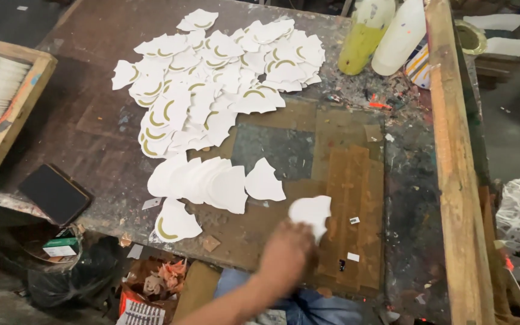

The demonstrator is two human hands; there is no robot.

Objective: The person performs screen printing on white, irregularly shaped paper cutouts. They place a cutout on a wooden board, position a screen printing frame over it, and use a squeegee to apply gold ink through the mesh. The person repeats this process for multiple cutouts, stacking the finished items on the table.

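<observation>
One hand (287, 256) reaches in from the bottom edge of the view and presses down on a white paper cut-out (312, 215), a fan-like piece with a scalloped edge, lying on a worn brown board (347, 180) near the front of the surface (91, 126). The arm comes from low left, so it reads as the left hand, though that is not certain; its fingers seem to lie flat on the piece rather than pinch it, and motion blur hides whether they close on it. The other hand is out of view.

Just left of the piece, a row of plain white cut-outs (212, 180) overlaps like shingles, probably to keep them in order. One piece with a gold arc (174, 221) lies alone in front of them. Farther back, a large loose spread of gold-arc pieces (212, 78) covers the paint-stained surface, mostly face up and overlapping only at the edges, perhaps so that they can dry.

At the back right stand two plastic bottles: one (362, 36) holds a yellow-green liquid, the other (399, 39) is milky white, its contents unclear. A wooden tray (16, 114) at the left holds a dense stack of white sheets on edge. A dark phone (54, 192) rests at the front left corner.
</observation>
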